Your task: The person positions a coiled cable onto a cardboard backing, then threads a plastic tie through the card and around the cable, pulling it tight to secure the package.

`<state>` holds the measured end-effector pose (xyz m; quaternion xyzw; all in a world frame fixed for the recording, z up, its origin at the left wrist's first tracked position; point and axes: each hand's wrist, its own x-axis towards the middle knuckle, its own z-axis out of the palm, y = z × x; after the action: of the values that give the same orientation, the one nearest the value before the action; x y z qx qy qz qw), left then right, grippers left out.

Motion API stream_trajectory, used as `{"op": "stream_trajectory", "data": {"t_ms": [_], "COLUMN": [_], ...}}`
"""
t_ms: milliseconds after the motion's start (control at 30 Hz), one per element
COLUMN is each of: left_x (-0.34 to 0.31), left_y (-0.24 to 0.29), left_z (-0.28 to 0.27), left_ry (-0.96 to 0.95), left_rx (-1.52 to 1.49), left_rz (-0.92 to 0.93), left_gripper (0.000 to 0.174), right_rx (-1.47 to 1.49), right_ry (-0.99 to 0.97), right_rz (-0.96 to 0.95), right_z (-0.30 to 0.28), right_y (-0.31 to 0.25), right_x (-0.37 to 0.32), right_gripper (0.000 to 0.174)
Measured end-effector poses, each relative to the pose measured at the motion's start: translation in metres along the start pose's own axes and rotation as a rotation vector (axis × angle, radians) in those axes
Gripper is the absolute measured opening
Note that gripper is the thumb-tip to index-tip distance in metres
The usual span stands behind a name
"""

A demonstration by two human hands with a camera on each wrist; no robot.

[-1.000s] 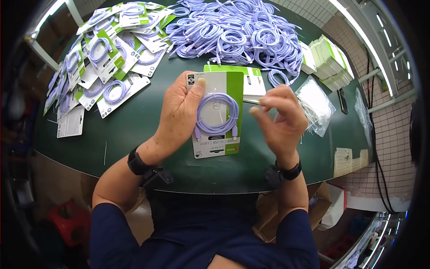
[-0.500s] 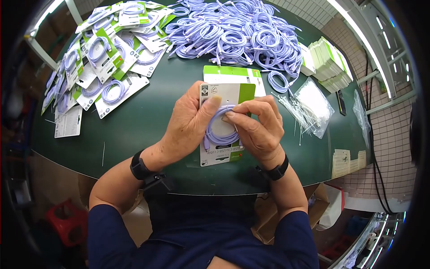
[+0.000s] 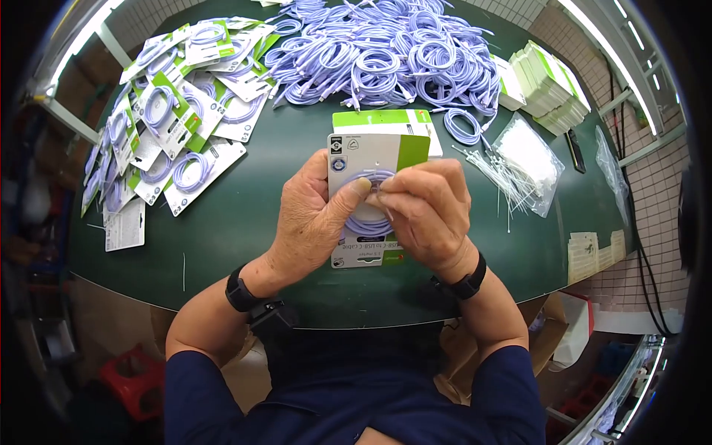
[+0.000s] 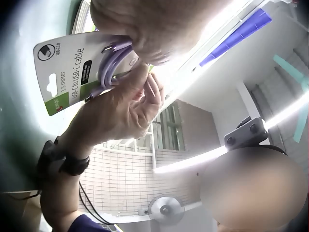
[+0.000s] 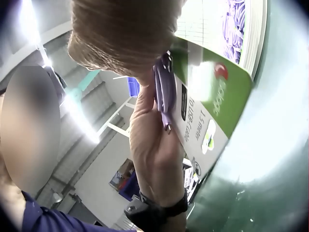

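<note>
My left hand (image 3: 308, 215) grips a white-and-green cardboard card (image 3: 363, 152) by its left side, thumb over the top of a purple USB-C cable coil (image 3: 367, 226) lying on it. My right hand (image 3: 430, 211) is bent over the coil's right side. Its thumb and index fingertips pinch at the upper coil, close to the left thumb, where a thin white cable tie is mostly covered by the fingers. In the left wrist view, the cable's connectors (image 4: 110, 47) point toward the card's hanging-hole end. The right wrist view shows the card (image 5: 231, 96) edge-on beside the coil.
Behind the card lies a stack of blank cards (image 3: 382, 119). Carded cables (image 3: 178, 119) pile up at left, loose purple coils (image 3: 386, 59) at the back. To the right are white cable ties (image 3: 504, 182), a plastic bag (image 3: 530, 159), card stacks (image 3: 549, 85) and a black tool (image 3: 575, 150).
My right hand has come in from the right and pinches at the coil's top. The card shifted slightly right, and my left thumb slid down onto the coil.
</note>
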<state>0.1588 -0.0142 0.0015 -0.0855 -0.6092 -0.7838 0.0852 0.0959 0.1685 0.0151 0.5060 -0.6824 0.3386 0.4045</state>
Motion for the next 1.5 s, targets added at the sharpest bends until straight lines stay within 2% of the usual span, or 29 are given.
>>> {"op": "stream_trajectory", "data": {"t_ms": [133,267,367,500,800,933,1033,1500], "left_x": [0.003,0.003,0.003,0.004,0.004,0.004,0.004,0.005], "left_y": [-0.003,0.0,0.0,-0.001,-0.001,-0.002,-0.003,-0.008], "left_z": [-0.002,-0.001,-0.001,-0.003,-0.004,-0.004,-0.005,-0.008], "left_ry": [0.034,0.068,0.062,0.067,0.073,0.084,0.071,0.073], "left_rx": [-0.159,-0.155,-0.163,-0.157,-0.162,-0.153,-0.15,-0.136], "left_rz": [0.001,0.006,0.0,-0.001,-0.01,0.005,-0.026,-0.026], "left_gripper": [0.026,0.026,0.026,0.026,0.026,0.026,0.026,0.025], "right_rx": [0.009,0.158,0.328,0.407,0.415,0.448,0.382,0.347], "right_ry": [-0.09,-0.089,-0.007,-0.028,-0.081,-0.041,-0.124,-0.159], "right_rz": [-0.05,0.013,0.126,0.141,0.099,0.156,0.069,0.091], "right_z": [-0.004,-0.001,0.007,0.008,0.007,0.011,0.009,0.012], "right_y": [-0.016,-0.019,-0.017,-0.015,-0.016,-0.016,-0.014,-0.013], "right_x": [-0.003,-0.005,-0.01,-0.01,-0.009,-0.013,-0.012,-0.016], "right_gripper": [0.03,0.029,0.028,0.029,0.03,0.03,0.03,0.028]}}
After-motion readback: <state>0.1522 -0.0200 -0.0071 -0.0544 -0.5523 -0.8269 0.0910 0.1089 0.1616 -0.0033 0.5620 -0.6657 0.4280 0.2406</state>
